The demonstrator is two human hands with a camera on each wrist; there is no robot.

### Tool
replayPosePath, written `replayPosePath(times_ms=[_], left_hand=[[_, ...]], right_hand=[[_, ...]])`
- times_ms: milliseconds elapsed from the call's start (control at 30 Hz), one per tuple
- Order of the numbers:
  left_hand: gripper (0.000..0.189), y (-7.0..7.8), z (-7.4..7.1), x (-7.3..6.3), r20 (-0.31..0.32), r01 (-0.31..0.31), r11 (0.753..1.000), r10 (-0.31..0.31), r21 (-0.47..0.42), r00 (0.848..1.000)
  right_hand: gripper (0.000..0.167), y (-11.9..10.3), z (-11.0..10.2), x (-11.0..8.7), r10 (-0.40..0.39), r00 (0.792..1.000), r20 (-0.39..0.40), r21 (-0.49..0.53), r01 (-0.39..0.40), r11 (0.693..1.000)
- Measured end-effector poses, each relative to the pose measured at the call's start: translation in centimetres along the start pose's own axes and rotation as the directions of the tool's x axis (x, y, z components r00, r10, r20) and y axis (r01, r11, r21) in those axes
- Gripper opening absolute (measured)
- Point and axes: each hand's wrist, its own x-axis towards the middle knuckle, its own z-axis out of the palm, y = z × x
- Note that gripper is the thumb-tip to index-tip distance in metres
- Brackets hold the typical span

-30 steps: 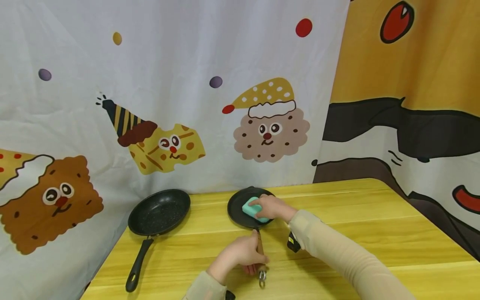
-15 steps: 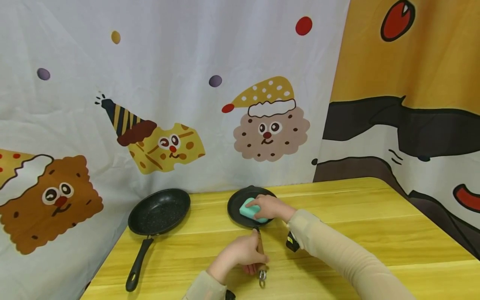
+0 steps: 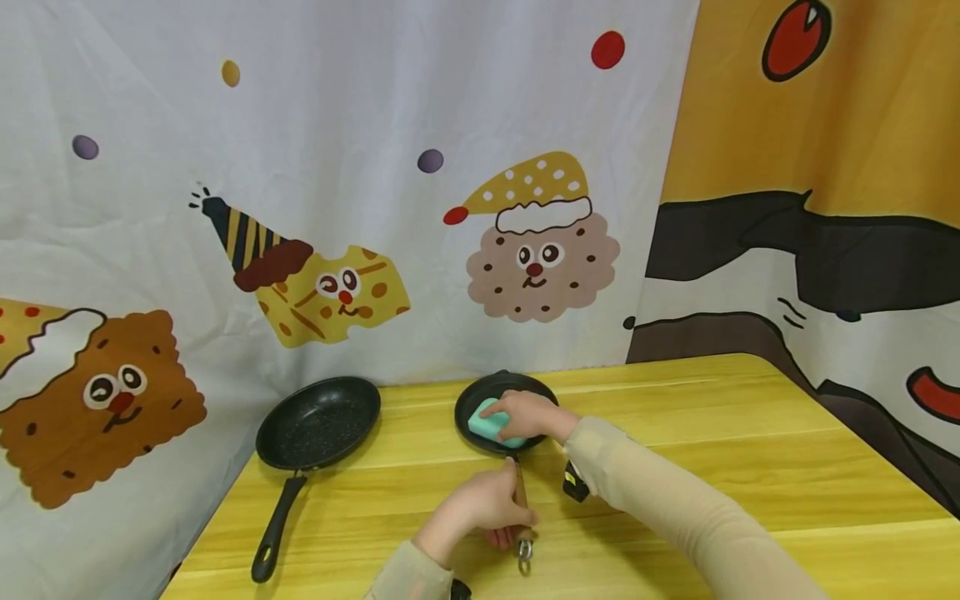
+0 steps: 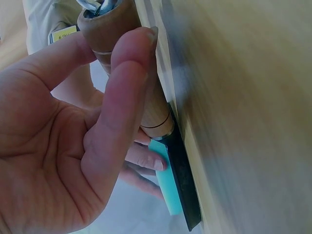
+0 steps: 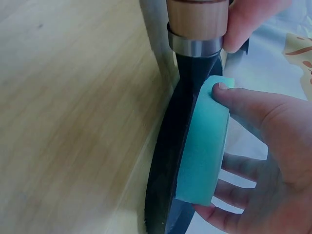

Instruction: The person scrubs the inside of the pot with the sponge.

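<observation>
A small black frying pan (image 3: 480,392) lies flat at the back middle of the table. Its wooden handle (image 4: 157,109) points toward the person, with a metal hanging ring at the end. My left hand (image 3: 480,507) grips that handle, thumb on one side and fingers curled round the other. Inside the pan, my right hand (image 3: 527,415) holds a turquoise sponge (image 5: 204,146) against the cooking surface. The thumb and fingers clasp the sponge from its edges and top. In the left wrist view, the sponge (image 4: 168,183) stands out just past the pan's rim.
A larger black speckled frying pan (image 3: 318,425) rests on the left side of the yellow wood-grain table (image 3: 675,467), its black handle (image 3: 277,529) toward the front. A white curtain (image 3: 337,100) printed with cartoon snacks hangs right behind the table.
My right hand has slid the sponge a little to the left across the small pan. The left hand keeps its grip on the handle in the same place.
</observation>
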Motion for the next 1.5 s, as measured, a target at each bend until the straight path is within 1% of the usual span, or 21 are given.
replayPosePath(times_ms=[233,433,733,867,967,1100,1267,1367,1500], left_hand=[[0.083,0.1,0.0,-0.2,-0.001,-0.01,1.0,0.01,0.009,1.0],[0.087,0.2,-0.1,-0.2,0.003,-0.004,1.0,0.004,0.007,1.0],[0.088,0.0,-0.1,0.1,0.003,-0.005,1.0,0.005,0.013,1.0],[0.091,0.0,-0.1,0.0,-0.009,-0.007,1.0,0.007,0.011,1.0],[0.091,0.1,-0.1,-0.1,-0.001,0.001,1.0,-0.001,0.004,1.0],[0.091,0.2,-0.2,-0.1,0.003,0.008,1.0,-0.008,0.015,1.0],[0.093,0.1,-0.1,0.1,-0.003,0.001,0.998,-0.001,0.055,1.0],[0.093,0.1,0.0,0.0,-0.007,0.0,0.998,0.0,0.058,1.0],[0.094,0.2,-0.1,0.0,-0.009,0.015,0.999,-0.014,0.041,1.0]], right_hand=[[0.05,-0.9,0.1,0.6,0.011,1.0,-0.007,-0.026,-0.011,1.0],[0.05,-1.3,0.2,1.4,0.03,1.0,-0.008,-0.087,-0.03,0.996],[0.051,-1.2,0.2,2.8,0.068,0.998,0.008,-0.129,-0.067,0.989],[0.051,-1.1,0.4,3.4,0.089,0.996,0.004,-0.148,-0.088,0.985],[0.051,-1.0,0.4,3.6,0.107,0.994,-0.001,-0.158,-0.106,0.982],[0.052,-0.9,0.2,4.0,0.122,0.993,-0.002,-0.144,-0.121,0.982],[0.052,-0.5,0.3,4.3,0.132,0.991,-0.014,-0.12,-0.133,0.984],[0.052,-0.3,0.4,4.5,0.146,0.989,-0.024,-0.108,-0.148,0.983],[0.052,-0.1,0.5,4.7,0.164,0.986,-0.029,-0.086,-0.166,0.982]])
